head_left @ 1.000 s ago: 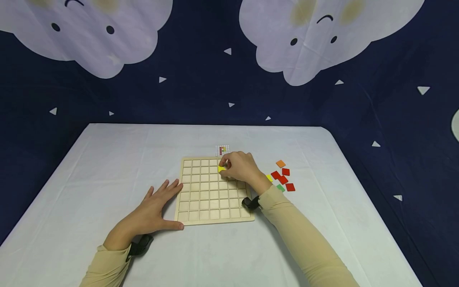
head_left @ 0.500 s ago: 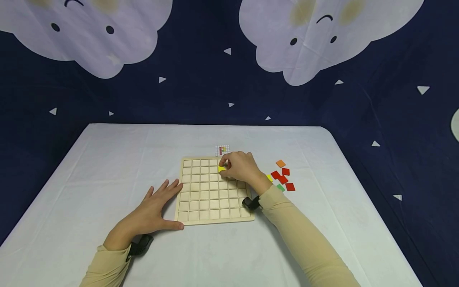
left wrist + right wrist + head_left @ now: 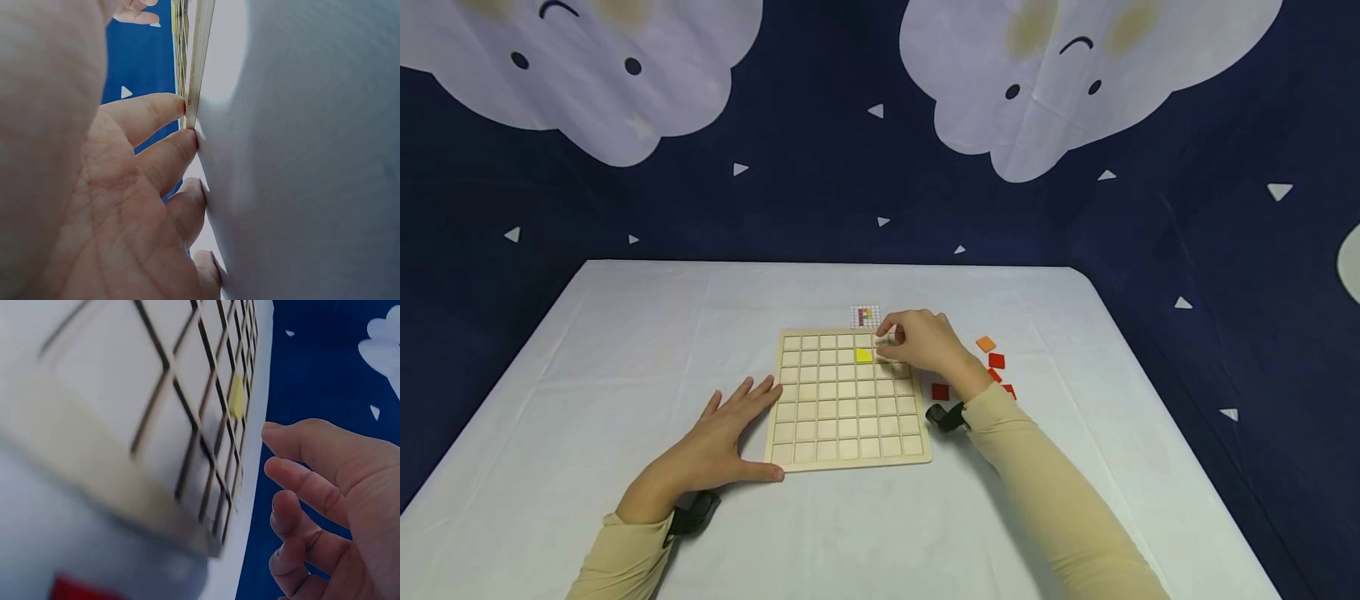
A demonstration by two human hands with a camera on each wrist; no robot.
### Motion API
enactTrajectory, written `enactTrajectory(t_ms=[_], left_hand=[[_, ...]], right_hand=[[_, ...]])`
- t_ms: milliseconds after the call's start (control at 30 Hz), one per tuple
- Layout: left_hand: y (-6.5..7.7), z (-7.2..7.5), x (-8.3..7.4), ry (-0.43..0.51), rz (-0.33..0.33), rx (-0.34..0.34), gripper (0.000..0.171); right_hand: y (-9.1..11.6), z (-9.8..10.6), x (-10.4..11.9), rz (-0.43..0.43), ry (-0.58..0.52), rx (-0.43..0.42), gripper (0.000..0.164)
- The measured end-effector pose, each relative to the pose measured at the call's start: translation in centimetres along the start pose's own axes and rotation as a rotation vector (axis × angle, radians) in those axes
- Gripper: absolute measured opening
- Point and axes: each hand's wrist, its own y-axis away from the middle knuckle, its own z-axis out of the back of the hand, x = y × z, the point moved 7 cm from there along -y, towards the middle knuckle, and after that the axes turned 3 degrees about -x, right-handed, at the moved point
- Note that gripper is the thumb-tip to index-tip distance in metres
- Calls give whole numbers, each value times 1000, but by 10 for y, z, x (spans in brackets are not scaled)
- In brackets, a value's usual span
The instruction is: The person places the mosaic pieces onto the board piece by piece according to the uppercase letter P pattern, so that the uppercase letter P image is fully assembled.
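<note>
A square wooden grid board (image 3: 835, 408) lies on the table, with one yellow tile (image 3: 863, 356) set in a cell of its upper part. My left hand (image 3: 722, 437) has its fingers spread. In the left wrist view, fingertips (image 3: 187, 140) touch the board's edge. Over the board's upper right part is my right hand (image 3: 928, 342), just right of the yellow tile. Its loosely bent fingers hold nothing in the right wrist view, thumb and index apart from the tile.
A small printed pattern card (image 3: 866, 316) lies behind the board. Right of it are an orange tile (image 3: 986, 344) and several red tiles (image 3: 996, 361), some partly behind my right forearm. Another red tile (image 3: 940, 392) sits close to the board's right edge.
My right hand has let go of the yellow tile and moved right, leaving it in the grid. The forearm now covers the green tile and the loose yellow one. My left hand has stayed put.
</note>
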Motion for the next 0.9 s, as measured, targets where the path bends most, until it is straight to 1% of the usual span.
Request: enactTrajectory(t_ms=[200, 400, 500, 600, 667, 767, 900], left_hand=[[-1, 0, 0, -1, -3, -3, 121], [-1, -1, 1, -3, -7, -7, 121], [-1, -1, 1, -3, -11, -8, 121], [-1, -2, 1, 2, 2, -2, 122], [0, -2, 1, 2, 5, 1, 122], [0, -2, 1, 3, 10, 2, 122], [0, -2, 1, 4, 8, 2, 122]], right_hand=[[7, 18, -21, -22, 4, -17, 27], [16, 35, -49, -50, -7, -41, 31], [21, 44, -64, -47, -55, -36, 33], [27, 51, -80, -48, -127, -14, 35], [31, 55, -92, -69, -179, 6, 36], [38, 61, -112, -115, -224, 31, 37], [48, 65, -136, -174, -229, 44, 39]])
